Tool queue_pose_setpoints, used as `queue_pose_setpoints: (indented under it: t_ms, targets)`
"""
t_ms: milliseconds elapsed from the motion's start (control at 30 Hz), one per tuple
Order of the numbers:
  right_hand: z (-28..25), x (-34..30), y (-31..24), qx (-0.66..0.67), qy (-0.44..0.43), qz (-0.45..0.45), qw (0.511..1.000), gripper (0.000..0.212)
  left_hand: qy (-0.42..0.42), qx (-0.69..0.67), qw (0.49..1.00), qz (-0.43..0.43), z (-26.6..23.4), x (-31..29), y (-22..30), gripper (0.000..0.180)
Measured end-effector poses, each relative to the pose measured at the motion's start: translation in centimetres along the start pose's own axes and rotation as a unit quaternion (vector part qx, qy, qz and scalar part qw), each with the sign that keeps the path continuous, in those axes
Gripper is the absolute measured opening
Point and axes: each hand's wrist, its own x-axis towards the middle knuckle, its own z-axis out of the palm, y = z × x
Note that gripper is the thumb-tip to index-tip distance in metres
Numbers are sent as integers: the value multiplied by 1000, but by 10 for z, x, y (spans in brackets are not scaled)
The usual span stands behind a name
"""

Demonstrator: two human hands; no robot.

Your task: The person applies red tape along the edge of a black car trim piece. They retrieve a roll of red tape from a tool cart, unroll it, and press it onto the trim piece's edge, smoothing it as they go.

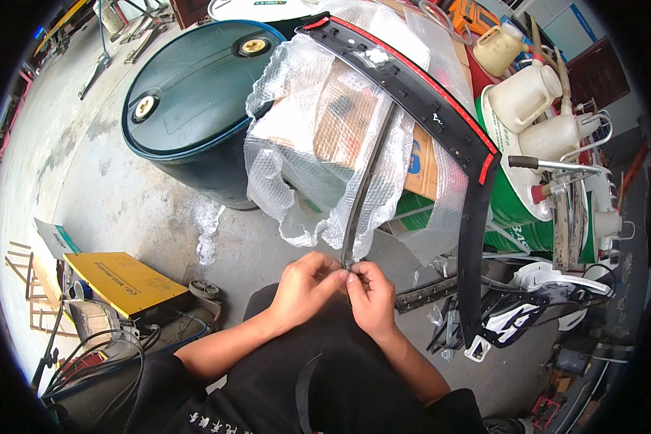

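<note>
The left hand (304, 291) and the right hand (373, 300) meet in front of the wearer's torso, thumbs and fingers of both pinched on the near end of a narrow dark strip (362, 192), the two thumbs side by side. From the fingertips the strip runs forward and slightly to the right, across crumpled bubble wrap (273, 181), its far end reaching the inner edge of a curved black panel (419, 108); whether the two are joined cannot be told. The panel, edged with red strips (405, 59), arches ahead of the fingers and then bends down along their right side. Beneath the wrap, ahead and to the right of the fingers, part of a cardboard box (424, 165) shows. A dark drum (195, 90) with two pale caps stands ahead and to the left of the fingers; a yellow machine housing (126, 281) sits well to their left, near the floor (246, 235). Far to the right and ahead of the fingers, pale plastic jugs (528, 94) rest above a green-and-white drum (513, 170). Lower on that side lie assorted black and white parts (517, 318), apart from both hands.
</note>
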Motion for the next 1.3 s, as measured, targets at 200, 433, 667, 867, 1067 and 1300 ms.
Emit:
queue_pose_setpoints:
  t_ms: [200, 433, 667, 867, 1067, 1300]
  targets:
    - [-1, -2, -7, 19, -15, 15, 1000, 7, 5, -50, 998, -30, 3, -2, -10, 13]
    - [1, -3, -7, 26, 8, -5, 1000, 6, 81, 219, 937, 261, 0, 1, -4, 19]
    - [1, -3, -11, -80, 12, -105, 991, 5, 46, 190, 961, 197, -2, -1, -6, 11]
    - [3, -5, -18, -109, 16, -112, 988, 4, 37, 190, 966, 172, -2, 0, -7, 10]
    - [3, -2, -18, -148, 13, -161, 976, 5, 29, 243, 941, 232, -6, 2, -1, 10]
    - [4, 2, -21, -191, 8, -210, 959, 3, 41, 241, 944, 222, -2, 3, -7, 9]
